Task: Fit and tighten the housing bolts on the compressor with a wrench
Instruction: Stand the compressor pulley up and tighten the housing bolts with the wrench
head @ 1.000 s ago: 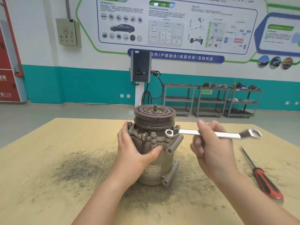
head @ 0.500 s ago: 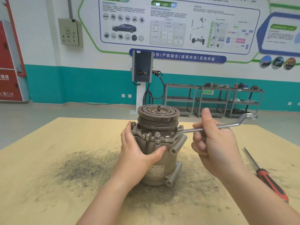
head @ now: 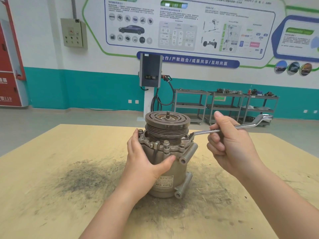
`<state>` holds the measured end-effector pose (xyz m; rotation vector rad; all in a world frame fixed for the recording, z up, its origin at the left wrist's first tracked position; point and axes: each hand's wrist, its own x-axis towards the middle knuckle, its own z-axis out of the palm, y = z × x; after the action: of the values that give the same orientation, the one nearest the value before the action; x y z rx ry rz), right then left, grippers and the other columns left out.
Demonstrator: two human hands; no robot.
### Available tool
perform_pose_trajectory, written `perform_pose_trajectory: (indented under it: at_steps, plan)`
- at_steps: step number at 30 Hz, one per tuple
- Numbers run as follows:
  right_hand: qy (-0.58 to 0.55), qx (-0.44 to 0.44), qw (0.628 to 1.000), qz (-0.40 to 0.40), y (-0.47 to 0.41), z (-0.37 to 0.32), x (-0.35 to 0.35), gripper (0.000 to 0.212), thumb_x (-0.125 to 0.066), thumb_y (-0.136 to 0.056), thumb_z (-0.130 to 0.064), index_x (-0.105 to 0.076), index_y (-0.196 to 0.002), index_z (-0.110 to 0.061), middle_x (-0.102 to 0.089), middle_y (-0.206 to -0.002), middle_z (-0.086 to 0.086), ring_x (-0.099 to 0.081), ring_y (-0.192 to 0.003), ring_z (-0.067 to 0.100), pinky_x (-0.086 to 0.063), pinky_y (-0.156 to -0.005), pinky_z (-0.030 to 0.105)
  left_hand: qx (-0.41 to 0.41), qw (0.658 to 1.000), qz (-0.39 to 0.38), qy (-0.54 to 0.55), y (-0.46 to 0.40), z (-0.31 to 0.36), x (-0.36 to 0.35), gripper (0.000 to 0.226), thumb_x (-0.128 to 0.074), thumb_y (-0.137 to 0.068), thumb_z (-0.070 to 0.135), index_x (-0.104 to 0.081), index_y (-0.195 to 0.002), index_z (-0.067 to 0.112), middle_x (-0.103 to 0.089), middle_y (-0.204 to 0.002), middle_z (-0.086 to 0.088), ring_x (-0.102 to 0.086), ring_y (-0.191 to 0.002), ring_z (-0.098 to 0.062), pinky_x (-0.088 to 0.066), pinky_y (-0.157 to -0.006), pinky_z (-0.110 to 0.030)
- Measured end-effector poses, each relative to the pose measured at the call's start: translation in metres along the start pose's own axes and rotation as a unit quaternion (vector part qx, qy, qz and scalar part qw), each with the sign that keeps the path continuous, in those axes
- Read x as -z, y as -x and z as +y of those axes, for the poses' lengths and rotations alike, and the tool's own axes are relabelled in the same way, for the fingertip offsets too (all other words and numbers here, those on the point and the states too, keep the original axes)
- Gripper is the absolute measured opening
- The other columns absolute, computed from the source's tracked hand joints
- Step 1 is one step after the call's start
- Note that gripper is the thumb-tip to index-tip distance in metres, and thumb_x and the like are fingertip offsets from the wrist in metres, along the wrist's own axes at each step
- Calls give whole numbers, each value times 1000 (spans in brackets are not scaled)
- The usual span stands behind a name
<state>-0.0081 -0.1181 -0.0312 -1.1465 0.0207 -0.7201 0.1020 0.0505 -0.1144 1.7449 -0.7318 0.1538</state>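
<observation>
From the head view, the compressor (head: 166,157) stands upright on the desk (head: 51,187). The left hand (head: 146,163) wraps its body, fingers curled round the far side and thumb across the front. Just right of that thumb, several housing bolts (head: 166,142) already sit in the flange. The right hand (head: 231,147) has its fingers clamped on the wrench (head: 229,128), whose ring end sits over the right-side bolt. I judge fitting mostly done and tightening under way; how many bolts are snug I cannot tell.
</observation>
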Motion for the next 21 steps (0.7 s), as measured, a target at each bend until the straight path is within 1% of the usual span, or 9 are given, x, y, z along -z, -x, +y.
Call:
perform_pose_trajectory:
  at_steps: [5, 8, 10, 14, 17, 18, 19, 20, 21]
  plan:
    - [-5, -13, 1000, -26, -6, 5, 1, 25, -67, -75, -32, -61, -56, -18, -41, -41, 2, -27, -29, 8, -22, -33, 14, 1, 1000, 2, 0, 0, -1, -1, 125, -63, -50, 84, 5, -149, 50, -12, -135, 43, -19, -142, -2, -24, -111, -27]
    - [-24, -14, 999, -34, -4, 9, 5, 25, -69, -75, -28, -55, -60, -15, -40, -42, 2, -27, -30, 8, -21, -33, 15, 7, 1000, 5, 3, 0, -1, 0, 125, -64, -50, 84, 5, -148, 52, -10, -139, 42, -19, -142, -2, -25, -112, -28]
    - [-16, 16, 998, -55, 3, 13, 13, 30, -72, -77, -26, -49, -60, -15, -44, -44, 3, -30, -31, 9, -24, -34, 15, 9, 1000, 3, 0, 0, -1, 0, 124, -64, -50, 84, 5, -148, 52, -10, -140, 42, -20, -142, -3, -26, -113, -30]
    - [82, 97, 987, -99, 26, 14, 21, 40, -85, -66, -38, -52, -58, -17, -54, -50, 10, -42, -34, 17, -32, -38, 19, 5, 1000, 5, -3, 0, 0, -1, 119, -64, -51, 84, 4, -145, 56, -13, -132, 45, -21, -139, -2, -27, -111, -28]
    - [174, 139, 972, -76, 34, 5, 15, 34, -76, -71, -34, -52, -57, -14, -57, -51, 11, -46, -35, 21, -36, -37, 22, 4, 1000, 8, -2, -1, -1, -2, 119, -63, -50, 84, 3, -145, 56, -14, -130, 45, -21, -138, -1, -26, -110, -28]
    - [218, 168, 959, -69, 36, 2, 11, 35, -73, -73, -33, -51, -57, -10, -57, -50, 10, -47, -36, 21, -36, -36, 23, 5, 1000, 8, -3, -1, -1, -2, 120, -63, -50, 85, 3, -145, 55, -14, -132, 44, -21, -137, 0, -26, -110, -27]
    - [274, 213, 936, -68, 38, -1, 7, 39, -72, -78, -33, -51, -58, -6, -56, -49, 9, -48, -36, 19, -36, -36, 24, 6, 1000, 9, -6, -1, -1, -2, 119, -63, -49, 85, 3, -144, 57, -13, -132, 44, -21, -136, 1, -26, -110, -28]
    - [336, 271, 899, -75, 40, -2, 2, 44, -72, -84, -33, -52, -58, -3, -54, -48, 7, -47, -37, 16, -36, -37, 24, 6, 1000, 9, -8, -1, -1, -2, 117, -62, -49, 85, 2, -143, 58, -13, -132, 44, -21, -135, 1, -27, -110, -28]
    - [397, 335, 850, -91, 43, -2, -3, 46, -70, -87, -32, -53, -57, -2, -50, -46, 1, -44, -39, 12, -34, -38, 21, 6, 1000, 9, -9, -1, 0, -2, 117, -62, -49, 85, 2, -143, 58, -13, -132, 44, -21, -135, 2, -27, -111, -28]
